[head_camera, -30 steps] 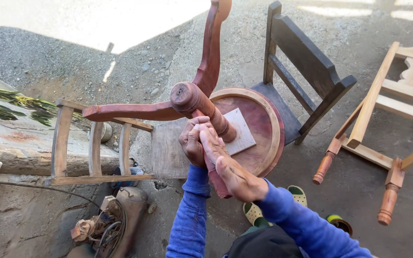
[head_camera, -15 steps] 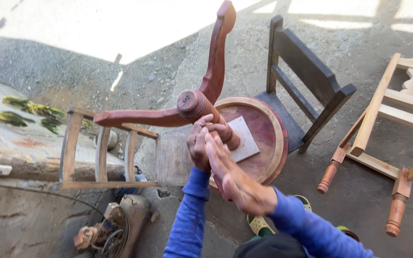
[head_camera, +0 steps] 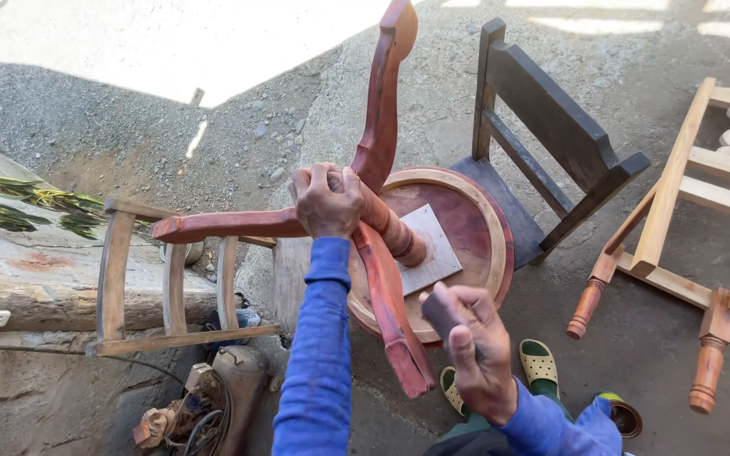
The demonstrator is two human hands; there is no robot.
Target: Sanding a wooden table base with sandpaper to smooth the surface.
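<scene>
Left hand: the left hand [head_camera: 325, 201] clamped its fingers over the hub of the small red table [head_camera: 399, 245], where the three legs met the turned post.
Right hand: the right hand [head_camera: 471, 355] curled around a small dark block [head_camera: 439, 311], held just off the near leg [head_camera: 390, 325].
Table: it lay tipped on its side against the dark chair [head_camera: 551, 152], round top facing away.
Done: legs and post looked evenly red-brown.
Left: the rim of the top [head_camera: 490, 221] showed pale wood, seemingly unfinished.
Nearby: bare wooden frames [head_camera: 686, 219] waited at right.
</scene>
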